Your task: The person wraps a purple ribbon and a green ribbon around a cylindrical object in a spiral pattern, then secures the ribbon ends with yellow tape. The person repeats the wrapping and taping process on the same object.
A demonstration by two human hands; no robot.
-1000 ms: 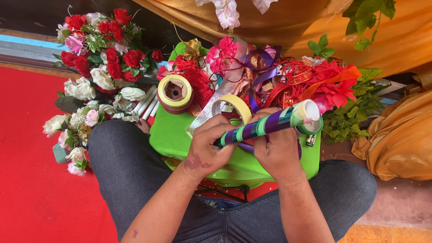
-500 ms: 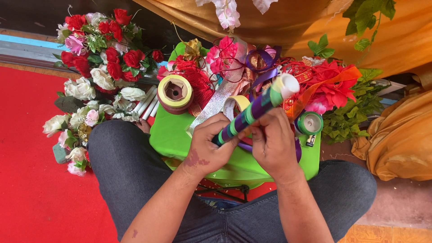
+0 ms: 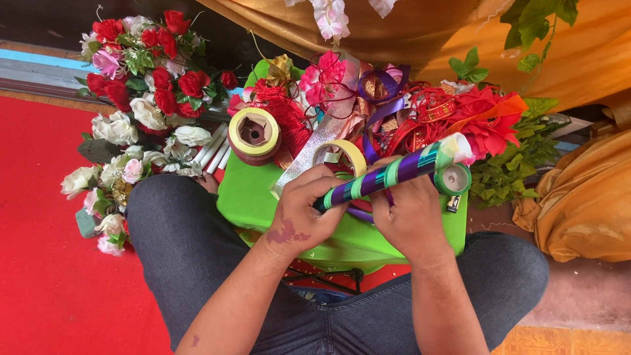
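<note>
From the head view, my left hand [image 3: 307,213] closes around the lower end of the striped stick [image 3: 388,176], purple and green ribbon wound along it, held over the middle of the green stool [image 3: 246,197]. My right hand [image 3: 411,213] curls shut over its middle, pinning the purple ribbon [image 3: 365,214]. I judge I'm mid-wrap; the next turn needs tension. No container shows; tape rolls [image 3: 254,133] sit at the stool's far edge.
</note>
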